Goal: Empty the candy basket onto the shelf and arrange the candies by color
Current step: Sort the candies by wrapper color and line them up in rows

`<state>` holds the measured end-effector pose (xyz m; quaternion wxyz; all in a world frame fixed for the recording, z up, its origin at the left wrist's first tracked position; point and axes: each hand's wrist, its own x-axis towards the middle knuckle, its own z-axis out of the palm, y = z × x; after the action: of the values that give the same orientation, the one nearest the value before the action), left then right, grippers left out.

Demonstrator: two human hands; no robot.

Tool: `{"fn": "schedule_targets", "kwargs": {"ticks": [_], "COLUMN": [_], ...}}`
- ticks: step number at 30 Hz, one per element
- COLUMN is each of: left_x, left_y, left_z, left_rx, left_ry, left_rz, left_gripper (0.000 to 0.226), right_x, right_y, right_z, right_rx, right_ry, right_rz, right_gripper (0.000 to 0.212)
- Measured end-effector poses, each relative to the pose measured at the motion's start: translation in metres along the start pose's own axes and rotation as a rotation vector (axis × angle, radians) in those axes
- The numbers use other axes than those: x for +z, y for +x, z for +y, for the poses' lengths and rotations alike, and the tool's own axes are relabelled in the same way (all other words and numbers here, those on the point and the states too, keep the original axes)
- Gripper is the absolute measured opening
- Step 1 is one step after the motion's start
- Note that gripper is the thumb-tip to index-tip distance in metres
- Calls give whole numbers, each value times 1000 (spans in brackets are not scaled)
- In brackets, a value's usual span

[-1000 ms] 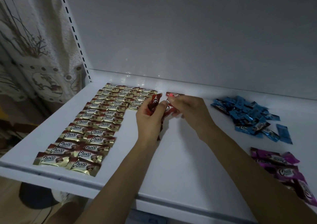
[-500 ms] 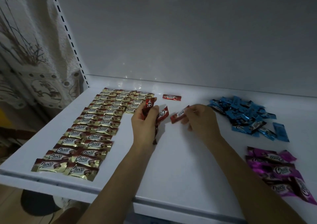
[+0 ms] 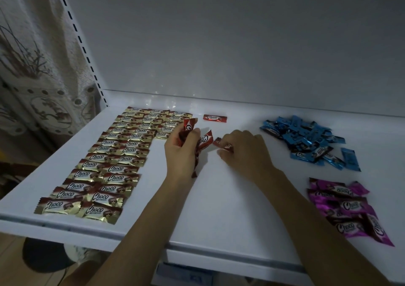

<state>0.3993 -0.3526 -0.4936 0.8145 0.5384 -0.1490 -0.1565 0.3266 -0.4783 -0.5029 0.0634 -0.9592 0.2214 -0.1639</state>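
The person is leaning both bare arms in over the white shelf (image 3: 219, 209). The left hand (image 3: 179, 154) is curling tight around a bunch of red candies (image 3: 205, 141), their wrapper ends sticking out above the fingers and below the palm. Just beside it, the right hand (image 3: 245, 152) is pinching a single red candy (image 3: 221, 143) at its fingertips, low over the shelf; whether the wrapper is touching the surface I cannot tell. A lone red candy (image 3: 214, 118) is lying flat near the back of the shelf, apart from both hands. To the left, the gold candies (image 3: 114, 163) are lying in neat rows running from the front edge to the back. To the right, the blue candies (image 3: 300, 136) are sitting in a loose heap, and the purple candies (image 3: 346, 207) are piling up nearer the front edge. A patterned curtain (image 3: 32, 66) is hanging past the shelf's slotted rail (image 3: 81, 44) on the left.
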Motion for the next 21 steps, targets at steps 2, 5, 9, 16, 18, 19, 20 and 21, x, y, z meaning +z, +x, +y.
{"fn": "schedule_targets", "kwargs": {"ticks": [2,5,9,16,18,19,20,21], "left_x": [0,1,1,2,2,2,2,1], "left_y": [0,0,-1,0,0,0,0,0], "left_z": [-1,0,1,-2,-1,0,0,-1], "left_rx": [6,14,18,12,16,21,24,22], "left_ry": [5,-5,-12,16,12,13,18,24], "left_rz": [7,-7,-9,8,-5,-10,-12,-13], "left_gripper": [16,19,18,18,17,16,15,15], "right_x": [2,-1,-6,-1,6,9,11,13], "right_y": [-4,-6,-7,16,24,28,32,36], "right_z": [6,10,-5,15,25,28,30,30], "right_rx": [13,20,-161,24,106,129,137,134], "right_ry": [161,131,-63,-93,-113,-113,-113,-119], "right_rz": [49,112,7,-123,-114,-106,-102,-102], "right_gripper": [14,22,32,42,41,39,39,38]}}
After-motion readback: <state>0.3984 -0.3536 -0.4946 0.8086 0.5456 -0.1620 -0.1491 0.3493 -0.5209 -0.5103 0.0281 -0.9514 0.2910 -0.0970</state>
